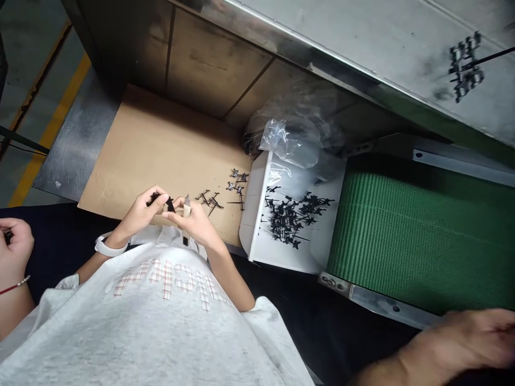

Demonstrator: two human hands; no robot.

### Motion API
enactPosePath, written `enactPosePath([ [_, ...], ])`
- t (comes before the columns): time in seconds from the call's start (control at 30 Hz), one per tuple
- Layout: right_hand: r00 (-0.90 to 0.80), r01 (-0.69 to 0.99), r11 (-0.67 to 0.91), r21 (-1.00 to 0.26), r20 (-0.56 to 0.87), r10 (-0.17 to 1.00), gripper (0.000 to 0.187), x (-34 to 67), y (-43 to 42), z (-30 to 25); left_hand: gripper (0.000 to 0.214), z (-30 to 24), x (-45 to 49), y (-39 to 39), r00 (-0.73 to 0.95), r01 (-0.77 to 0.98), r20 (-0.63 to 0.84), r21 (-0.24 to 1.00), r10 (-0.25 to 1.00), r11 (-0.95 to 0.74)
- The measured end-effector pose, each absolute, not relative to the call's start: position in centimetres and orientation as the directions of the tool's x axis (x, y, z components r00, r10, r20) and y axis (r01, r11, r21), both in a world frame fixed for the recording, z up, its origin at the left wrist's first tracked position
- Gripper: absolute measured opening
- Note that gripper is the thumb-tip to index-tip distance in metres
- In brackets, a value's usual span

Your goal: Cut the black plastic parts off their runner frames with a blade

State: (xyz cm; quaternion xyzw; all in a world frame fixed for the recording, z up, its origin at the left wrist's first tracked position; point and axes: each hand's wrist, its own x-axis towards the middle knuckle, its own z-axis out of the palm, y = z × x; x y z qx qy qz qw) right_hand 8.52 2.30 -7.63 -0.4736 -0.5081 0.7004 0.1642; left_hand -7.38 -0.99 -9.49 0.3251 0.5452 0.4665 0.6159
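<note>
My left hand [145, 210], with a white band on the wrist, is closed around dark plastic pieces in its fingers. Between the fingertips of both hands sits a small black plastic part [170, 205]. My right hand [198, 220] is closed on a pale-handled utility knife [186, 212], which points upward, while its thumb reaches the black part. Just right of my hands, several black branched plastic parts [212, 199] lie on a cardboard sheet [161, 145]. Farther up the sheet is a cluster of dark, shiny parts [238, 179].
A white bin [254, 214] holds a pile of black parts [287, 217] and clear plastic bags [298, 142]. Right of it runs a green conveyor belt [402, 230]. Other people's hands show at far left [16, 244] and lower right [462, 340]. A metal ledge [362, 43] overhangs the top.
</note>
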Motion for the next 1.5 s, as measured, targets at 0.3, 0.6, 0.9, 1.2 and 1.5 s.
enactPosePath([
  [0.3,-0.585,0.088,-0.296,-0.951,-0.289,0.758,0.046,11.0,0.6,-4.3,0.045,-4.9,-5.8,-1.2,0.178,-0.102,-0.241,0.96,0.954,0.261],
  [0.6,-0.595,0.394,0.38,-0.837,0.083,0.799,0.043,13.5,-1.7,-0.8,0.034,-2.1,-5.4,-2.3,0.235,-0.061,-0.011,0.998,0.972,0.026],
  [0.9,-0.498,0.055,0.569,-0.82,0.471,0.728,0.048,12.9,-2.1,-2.0,0.026,-1.5,-5.0,-2.9,0.291,-0.109,0.156,0.986,0.944,-0.13],
  [1.2,-0.429,0.121,0.664,-0.737,0.565,0.705,0.049,12.6,-2.0,-2.5,0.021,-1.4,-4.8,-3.0,0.32,-0.134,0.236,0.97,0.918,-0.203],
  [1.5,-0.438,0.179,0.666,-0.724,0.548,0.713,0.046,12.8,-2.1,-2.1,0.017,-1.7,-4.8,-2.9,0.335,-0.148,0.263,0.963,0.905,-0.225],
])
